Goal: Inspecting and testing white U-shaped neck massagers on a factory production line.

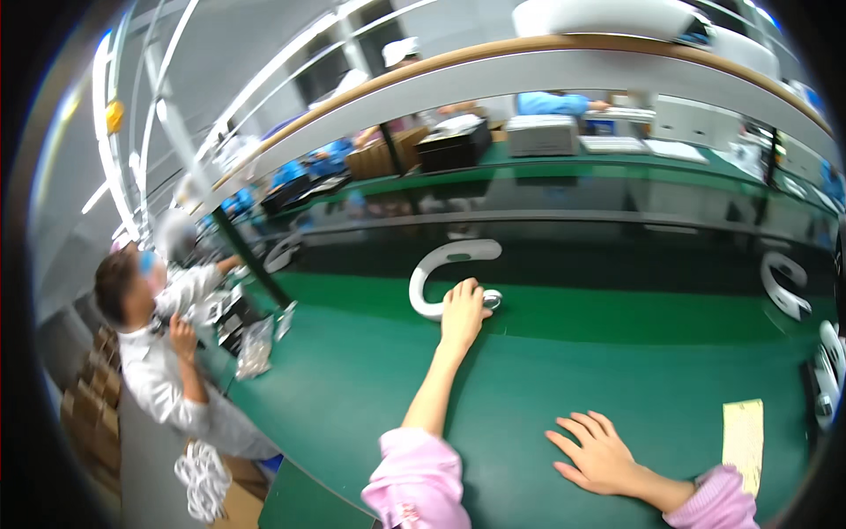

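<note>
A white C-shaped neck massager [423, 280] lies at the far side of the green worktop, partly on the dark strip behind it. My left hand [464, 310] reaches out to it, fingers closed over its near arm and hiding part of that arm. One rounded end shows just right of my fingers. My right hand [597, 454] rests palm down on the green surface with its fingers spread, holding nothing. To its right lies a pale yellow paper slip [743, 441].
Another white C-shaped massager [784, 284] lies far right, with more white pieces [828, 375] at the right edge. A shelf [564, 66] spans overhead. On the left, a person [163, 353] in white stands by a clear plastic bag [256, 348]. A green post [251, 256] rises nearby.
</note>
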Tool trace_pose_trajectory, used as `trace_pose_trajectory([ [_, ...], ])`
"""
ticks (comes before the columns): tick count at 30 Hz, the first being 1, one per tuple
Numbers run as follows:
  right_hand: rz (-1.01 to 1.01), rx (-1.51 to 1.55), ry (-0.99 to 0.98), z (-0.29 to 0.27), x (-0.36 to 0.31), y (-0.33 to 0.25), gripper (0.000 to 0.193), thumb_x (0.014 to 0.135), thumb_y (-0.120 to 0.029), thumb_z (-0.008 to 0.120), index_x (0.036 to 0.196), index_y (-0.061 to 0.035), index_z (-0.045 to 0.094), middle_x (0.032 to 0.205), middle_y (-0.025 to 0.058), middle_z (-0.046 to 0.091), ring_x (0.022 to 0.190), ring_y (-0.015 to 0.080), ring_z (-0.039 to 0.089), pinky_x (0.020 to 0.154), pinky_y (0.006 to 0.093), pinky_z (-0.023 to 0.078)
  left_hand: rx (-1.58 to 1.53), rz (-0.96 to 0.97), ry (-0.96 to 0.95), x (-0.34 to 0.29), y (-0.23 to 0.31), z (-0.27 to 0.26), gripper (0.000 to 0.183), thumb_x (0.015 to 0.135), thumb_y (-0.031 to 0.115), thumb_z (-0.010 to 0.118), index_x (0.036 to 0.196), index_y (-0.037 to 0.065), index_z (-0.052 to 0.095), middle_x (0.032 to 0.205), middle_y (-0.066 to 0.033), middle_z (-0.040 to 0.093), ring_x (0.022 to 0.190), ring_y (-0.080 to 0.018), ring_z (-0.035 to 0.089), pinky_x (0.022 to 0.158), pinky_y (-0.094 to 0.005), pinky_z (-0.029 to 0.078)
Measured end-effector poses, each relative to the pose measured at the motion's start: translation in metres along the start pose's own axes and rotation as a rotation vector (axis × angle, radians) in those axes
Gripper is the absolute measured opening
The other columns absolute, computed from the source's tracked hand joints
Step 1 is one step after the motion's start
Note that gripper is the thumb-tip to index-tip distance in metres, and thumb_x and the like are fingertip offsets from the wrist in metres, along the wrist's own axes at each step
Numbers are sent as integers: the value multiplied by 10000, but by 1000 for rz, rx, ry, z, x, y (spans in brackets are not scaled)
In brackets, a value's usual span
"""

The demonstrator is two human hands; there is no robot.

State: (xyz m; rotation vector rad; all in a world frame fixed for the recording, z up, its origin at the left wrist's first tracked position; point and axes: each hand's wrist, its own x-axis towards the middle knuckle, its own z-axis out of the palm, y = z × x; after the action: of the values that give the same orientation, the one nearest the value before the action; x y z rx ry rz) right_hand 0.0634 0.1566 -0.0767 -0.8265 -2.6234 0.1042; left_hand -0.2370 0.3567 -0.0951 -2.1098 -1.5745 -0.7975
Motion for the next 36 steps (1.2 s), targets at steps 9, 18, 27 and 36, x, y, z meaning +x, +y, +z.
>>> trace_pose_trajectory([
  [9,618,2298,169,-34,-10,21,649,930,-537,335,1313,-14,359,1239,121,479,1159,215,463,1003,418,373,-494,420,258,-63,201,-109,446,537,71,761,925,51,542,1023,-76,535,936,-279,529,719,-375,454],
  [18,753,1681,439,-71,-74,-2,735,774,-31,622,1388,-54,220,1274,117,419,1116,208,480,899,303,448,-939,194,-163,-129,234,-168,423,842,266,622,1175,26,518,1238,-117,481,1118,-270,475,935,-402,387],
  [27,639,1114,373,-75,-122,12,858,729,46,543,1459,-115,123,1446,121,230,1193,209,387,920,328,430,-2202,-696,-472,-120,274,-193,537,945,373,306,1342,13,287,1184,-212,513,951,-389,599,843,-492,497],
  [36,634,1212,360,-63,-122,10,813,762,11,574,1439,-55,127,1302,121,374,1005,188,532,881,343,442,-1987,-522,-454,-134,271,-181,473,952,367,274,1199,-12,411,889,-231,612,770,-362,653,704,-446,550],
])
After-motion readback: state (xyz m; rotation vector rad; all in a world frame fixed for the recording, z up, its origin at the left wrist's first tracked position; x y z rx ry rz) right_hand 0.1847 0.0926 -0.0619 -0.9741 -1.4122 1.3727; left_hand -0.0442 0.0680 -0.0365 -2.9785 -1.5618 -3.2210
